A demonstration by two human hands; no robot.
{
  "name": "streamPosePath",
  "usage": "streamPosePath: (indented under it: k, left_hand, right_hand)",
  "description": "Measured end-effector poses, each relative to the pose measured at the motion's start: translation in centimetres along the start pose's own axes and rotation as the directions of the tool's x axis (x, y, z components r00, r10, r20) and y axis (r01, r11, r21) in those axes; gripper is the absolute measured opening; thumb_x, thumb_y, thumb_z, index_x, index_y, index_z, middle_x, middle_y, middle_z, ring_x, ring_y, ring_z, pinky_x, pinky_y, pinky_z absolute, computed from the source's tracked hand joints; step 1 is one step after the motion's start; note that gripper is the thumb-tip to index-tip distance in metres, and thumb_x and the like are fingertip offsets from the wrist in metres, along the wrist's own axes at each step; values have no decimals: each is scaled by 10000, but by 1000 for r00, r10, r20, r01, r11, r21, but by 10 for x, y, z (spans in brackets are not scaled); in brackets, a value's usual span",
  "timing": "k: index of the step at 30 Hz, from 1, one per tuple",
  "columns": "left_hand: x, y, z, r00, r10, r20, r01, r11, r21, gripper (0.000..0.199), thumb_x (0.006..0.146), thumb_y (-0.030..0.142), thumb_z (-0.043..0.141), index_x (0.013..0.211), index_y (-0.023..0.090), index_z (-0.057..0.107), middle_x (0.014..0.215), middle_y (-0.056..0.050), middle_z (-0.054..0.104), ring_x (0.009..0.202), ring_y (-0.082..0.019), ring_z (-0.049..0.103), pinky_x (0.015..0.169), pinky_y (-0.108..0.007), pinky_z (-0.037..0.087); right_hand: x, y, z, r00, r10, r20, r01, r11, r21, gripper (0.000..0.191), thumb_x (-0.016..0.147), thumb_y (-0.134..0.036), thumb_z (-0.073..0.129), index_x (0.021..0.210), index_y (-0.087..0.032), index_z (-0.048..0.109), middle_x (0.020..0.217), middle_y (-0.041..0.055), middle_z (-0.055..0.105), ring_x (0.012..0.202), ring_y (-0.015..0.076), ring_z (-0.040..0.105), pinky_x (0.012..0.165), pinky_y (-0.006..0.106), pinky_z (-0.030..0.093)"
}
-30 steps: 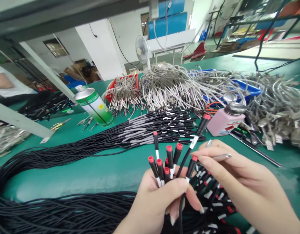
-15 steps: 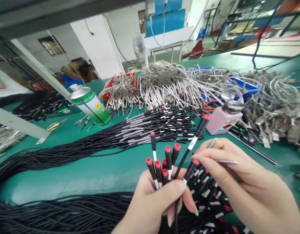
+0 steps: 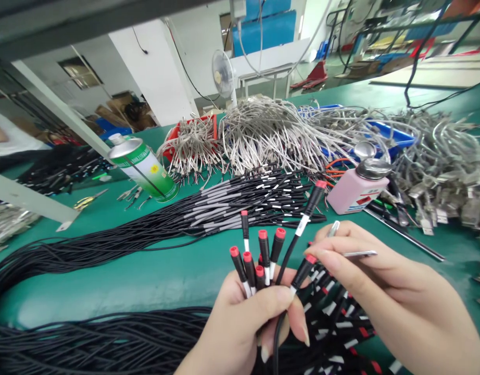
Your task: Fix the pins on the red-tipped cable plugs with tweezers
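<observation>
My left hand [image 3: 250, 317] is closed round several black cables, whose connectors [image 3: 264, 250] stick up with red ends and white labels. One longer cable [image 3: 302, 226] in that bunch rises above the others. My right hand [image 3: 380, 281] is closed too, with metal tweezers [image 3: 359, 254] tucked among its fingers. Its thumb and fingertip touch the red end of one connector [image 3: 303, 272] held by my left hand. Below the hands lie more red-ended connectors [image 3: 353, 323], partly hidden by them.
Black cable bundles [image 3: 107, 237] curve over the green table [image 3: 118, 291]. A green-and-white can [image 3: 144, 169] stands left, a pink dispenser bottle [image 3: 353, 192] right. Piles of grey cables [image 3: 267, 135] and blue trays [image 3: 394, 135] are behind. A metal post [image 3: 64, 114] slants at left.
My left hand and its bunch of cables have shifted slightly left. The long cable's tip has moved left and tilted a little. My right hand stays at the same connector's red end.
</observation>
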State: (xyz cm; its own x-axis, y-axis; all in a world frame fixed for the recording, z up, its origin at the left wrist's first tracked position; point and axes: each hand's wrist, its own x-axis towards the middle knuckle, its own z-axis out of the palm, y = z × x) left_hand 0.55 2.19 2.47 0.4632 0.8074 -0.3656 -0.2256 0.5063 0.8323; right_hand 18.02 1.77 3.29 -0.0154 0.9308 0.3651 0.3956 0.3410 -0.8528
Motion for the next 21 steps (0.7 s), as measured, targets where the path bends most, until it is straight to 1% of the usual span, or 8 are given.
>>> streamPosePath:
  k: [5, 11, 13, 15, 17, 18, 20, 21]
  left_hand:
    - [0, 3, 1, 999, 20, 25, -19, 998, -52, 207, 797, 314, 632, 810, 120, 704, 507, -2, 598, 372, -38, 346, 358, -185, 186]
    - [3, -2, 6, 999, 44, 28, -42, 997, -65, 228, 799, 347, 672, 817, 121, 696, 578, -38, 685, 327, -23, 350, 322, -164, 205]
    - [3, -6, 7, 999, 44, 25, -43, 998, -48, 241, 794, 368, 694, 820, 129, 682, 617, -44, 707, 338, -26, 375, 331, -162, 231]
    - [4, -9, 8, 997, 63, 34, -62, 997, -38, 276, 788, 404, 706, 821, 131, 684, 641, -42, 710, 356, -28, 396, 356, -167, 271]
    - [4, -11, 9, 992, 125, 8, -125, 992, -27, 286, 785, 425, 710, 836, 143, 709, 685, -34, 713, 448, -50, 482, 450, -179, 372]
    - [4, -11, 9, 986, 164, -25, -164, 986, -13, 276, 788, 424, 710, 829, 152, 722, 715, -30, 715, 537, -70, 540, 539, -193, 424]
    - [4, -12, 9, 971, 216, -100, -214, 976, 27, 244, 796, 413, 706, 808, 171, 737, 750, -17, 708, 718, -111, 594, 720, -229, 450]
    - [3, -12, 9, 969, 218, -118, -214, 976, 47, 238, 796, 410, 707, 784, 173, 734, 752, -10, 698, 754, -121, 589, 765, -243, 437]
  right_hand:
    - [2, -1, 2, 999, -2, -33, 3, 1000, 19, 80, 896, -284, 585, 857, -309, 650, 815, -39, 629, 770, 118, 585, 647, 176, 486]
    - [0, 1, 1, 988, 59, -143, -61, 998, -8, 71, 862, -344, 626, 832, -310, 681, 799, -41, 645, 711, 113, 597, 597, 167, 487]
    - [-1, 2, 0, 991, 72, -114, -69, 997, 33, 70, 847, -349, 644, 838, -308, 700, 783, -36, 640, 691, 109, 600, 586, 161, 496]
    - [-1, 2, 0, 994, 90, -54, -83, 990, 110, 111, 844, -332, 650, 757, -279, 694, 740, -32, 613, 666, 99, 588, 574, 148, 497]
    - [0, 2, 0, 995, 99, 2, -97, 976, 197, 185, 859, -306, 635, 684, -254, 664, 701, -34, 583, 642, 84, 570, 577, 134, 498]
    - [1, 2, 1, 995, 100, 27, -103, 968, 230, 185, 867, -297, 626, 690, -257, 664, 698, -38, 582, 635, 78, 568, 575, 126, 498]
    - [1, 1, 2, 994, 92, 62, -106, 955, 278, 155, 881, -283, 610, 746, -280, 685, 721, -42, 597, 637, 72, 579, 569, 117, 505]
    - [1, 0, 4, 993, 89, 73, -107, 952, 288, 156, 885, -275, 603, 757, -288, 692, 736, -41, 604, 646, 74, 587, 568, 117, 511]
